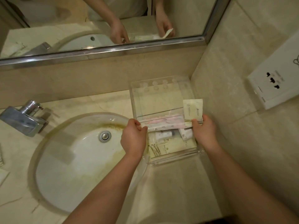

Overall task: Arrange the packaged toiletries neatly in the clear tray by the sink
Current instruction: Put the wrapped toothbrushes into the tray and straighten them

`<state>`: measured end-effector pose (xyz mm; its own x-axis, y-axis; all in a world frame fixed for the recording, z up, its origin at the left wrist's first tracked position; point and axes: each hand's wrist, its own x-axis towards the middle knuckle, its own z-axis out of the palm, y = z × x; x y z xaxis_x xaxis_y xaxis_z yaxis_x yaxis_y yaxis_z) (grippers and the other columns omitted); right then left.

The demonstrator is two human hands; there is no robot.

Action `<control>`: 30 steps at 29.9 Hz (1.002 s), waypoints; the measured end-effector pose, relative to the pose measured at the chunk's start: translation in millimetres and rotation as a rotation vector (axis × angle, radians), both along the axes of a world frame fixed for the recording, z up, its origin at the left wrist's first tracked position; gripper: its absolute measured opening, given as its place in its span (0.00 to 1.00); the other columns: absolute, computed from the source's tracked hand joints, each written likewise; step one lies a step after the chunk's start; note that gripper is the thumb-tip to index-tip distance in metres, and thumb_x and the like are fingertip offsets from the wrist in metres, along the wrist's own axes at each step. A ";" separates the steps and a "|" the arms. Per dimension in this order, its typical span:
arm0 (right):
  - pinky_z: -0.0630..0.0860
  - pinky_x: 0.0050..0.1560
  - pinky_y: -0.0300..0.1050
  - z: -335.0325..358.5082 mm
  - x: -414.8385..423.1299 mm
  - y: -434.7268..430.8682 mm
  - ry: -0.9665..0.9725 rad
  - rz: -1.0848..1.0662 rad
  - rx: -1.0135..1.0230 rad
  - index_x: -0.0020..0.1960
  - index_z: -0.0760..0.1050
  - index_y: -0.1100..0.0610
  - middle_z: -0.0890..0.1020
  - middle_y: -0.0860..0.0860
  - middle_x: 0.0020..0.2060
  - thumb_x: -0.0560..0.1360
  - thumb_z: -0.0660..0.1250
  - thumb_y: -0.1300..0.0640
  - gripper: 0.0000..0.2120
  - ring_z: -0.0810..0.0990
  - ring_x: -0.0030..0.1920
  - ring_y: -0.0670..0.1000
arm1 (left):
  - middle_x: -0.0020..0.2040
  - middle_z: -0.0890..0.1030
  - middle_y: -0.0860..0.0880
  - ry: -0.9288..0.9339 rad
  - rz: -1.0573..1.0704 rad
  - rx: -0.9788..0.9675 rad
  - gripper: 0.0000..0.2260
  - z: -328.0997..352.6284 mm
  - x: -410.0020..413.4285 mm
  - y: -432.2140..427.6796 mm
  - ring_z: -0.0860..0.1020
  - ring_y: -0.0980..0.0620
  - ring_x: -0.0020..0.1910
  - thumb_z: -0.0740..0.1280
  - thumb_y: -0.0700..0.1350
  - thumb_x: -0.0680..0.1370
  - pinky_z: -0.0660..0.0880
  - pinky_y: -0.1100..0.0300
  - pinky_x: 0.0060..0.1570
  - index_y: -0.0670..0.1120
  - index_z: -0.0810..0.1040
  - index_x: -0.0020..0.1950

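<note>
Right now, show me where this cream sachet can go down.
Free: the far half of the clear plastic tray, under the cream sachet, between its holed back wall and the pink packets. The beige marble counter in front of the tray, right of the white oval sink. Crowded: the near half, with a small white bottle and cream packets.

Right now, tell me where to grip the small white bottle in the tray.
Pinch the small white bottle across its body from above: it lies on its side among packets, and the clear tray walls likely block a sideways approach.
</note>
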<state>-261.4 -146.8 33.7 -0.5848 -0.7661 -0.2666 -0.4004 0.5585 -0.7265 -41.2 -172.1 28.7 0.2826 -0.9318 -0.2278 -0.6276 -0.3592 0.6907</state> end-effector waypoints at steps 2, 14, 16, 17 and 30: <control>0.71 0.51 0.41 -1.1 -0.7 -2.4 0.017 0.002 0.011 0.61 0.77 0.60 0.81 0.58 0.58 0.78 0.62 0.59 0.13 0.79 0.57 0.57 | 0.35 0.77 0.54 -0.004 0.017 -0.015 0.07 -2.4 0.1 0.6 0.77 0.51 0.38 0.71 0.46 0.72 0.73 0.56 0.36 0.49 0.74 0.46; 0.71 0.51 0.47 -4.0 0.7 -0.8 0.331 0.051 -0.002 0.58 0.77 0.64 0.78 0.61 0.55 0.77 0.64 0.57 0.14 0.77 0.54 0.60 | 0.38 0.77 0.58 -0.085 0.002 -0.083 0.09 -8.7 -5.4 1.2 0.74 0.53 0.35 0.69 0.49 0.75 0.66 0.59 0.35 0.50 0.72 0.50; 0.71 0.49 0.48 -2.5 6.0 10.4 0.395 0.057 -0.026 0.58 0.77 0.64 0.78 0.61 0.53 0.77 0.64 0.57 0.13 0.76 0.53 0.61 | 0.39 0.77 0.58 -0.085 -0.001 -0.096 0.09 -10.1 -6.1 2.8 0.75 0.53 0.36 0.69 0.49 0.75 0.65 0.59 0.35 0.50 0.72 0.51; 0.71 0.47 0.47 -3.5 8.5 15.6 0.358 0.056 -0.032 0.57 0.76 0.64 0.80 0.60 0.52 0.77 0.64 0.57 0.13 0.77 0.51 0.60 | 0.39 0.77 0.57 -0.084 -0.001 -0.102 0.09 -11.5 -6.2 3.5 0.75 0.53 0.36 0.69 0.49 0.75 0.66 0.59 0.35 0.50 0.72 0.51; 0.70 0.41 0.38 2.4 18.4 5.9 -0.013 0.143 -0.037 0.53 0.75 0.56 0.80 0.47 0.42 0.78 0.62 0.57 0.05 0.78 0.41 0.47 | 0.79 0.58 0.45 -0.389 -0.884 -0.178 0.27 -31.8 -22.0 49.2 0.52 0.45 0.79 0.51 0.54 0.79 0.55 0.46 0.75 0.44 0.60 0.77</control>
